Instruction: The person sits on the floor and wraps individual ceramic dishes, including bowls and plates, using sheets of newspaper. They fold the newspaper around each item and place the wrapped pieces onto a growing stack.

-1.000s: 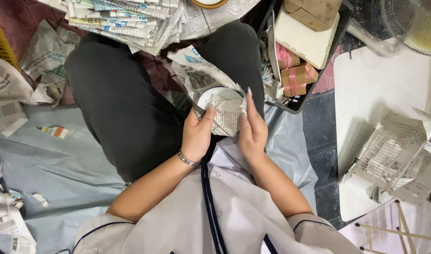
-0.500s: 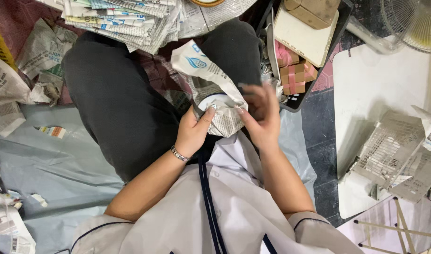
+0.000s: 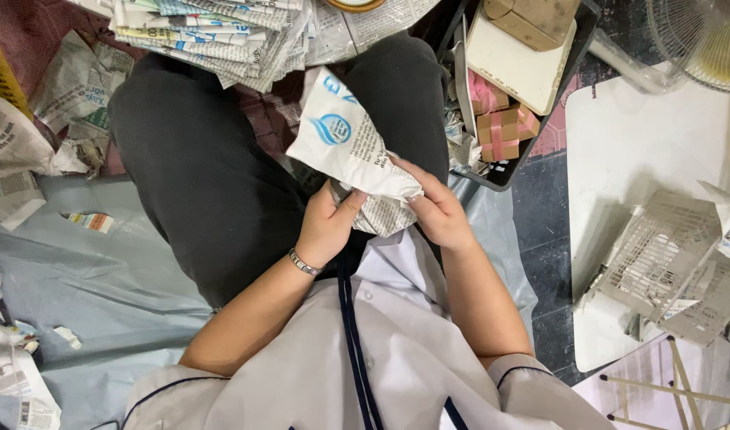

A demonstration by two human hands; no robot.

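Head view: both hands grip a newspaper-wrapped bundle.

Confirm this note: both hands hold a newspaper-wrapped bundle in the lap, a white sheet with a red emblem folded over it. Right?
Not quite: the head view shows a blue emblem on the white sheet, not red. The left hand and right hand do hold the newspaper-wrapped bundle in the lap.

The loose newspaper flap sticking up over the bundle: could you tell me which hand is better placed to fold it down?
Probably the right hand: its fingers lie on the flap at its base, while the left hand grips the wrapped bundle from below.
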